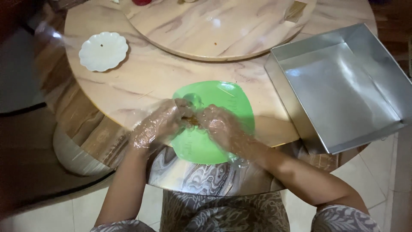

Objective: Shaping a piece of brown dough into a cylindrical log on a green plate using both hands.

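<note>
A green plastic bowl (223, 96) rests at the near edge of a round marble-look table (150, 73). Both my hands wear thin clear plastic gloves and meet over the bowl. My left hand (161, 122) and my right hand (221, 126) are closed together on a small brownish lump of food (192, 120) between the fingertips. The lump is mostly hidden by my fingers. Blur softens the gloves' outlines.
A large square metal baking tin (343, 86) sits at the right, overhanging the table edge. A white scalloped saucer (103, 51) lies at the far left. A raised round turntable (214, 25) fills the table's middle. Tiled floor lies below.
</note>
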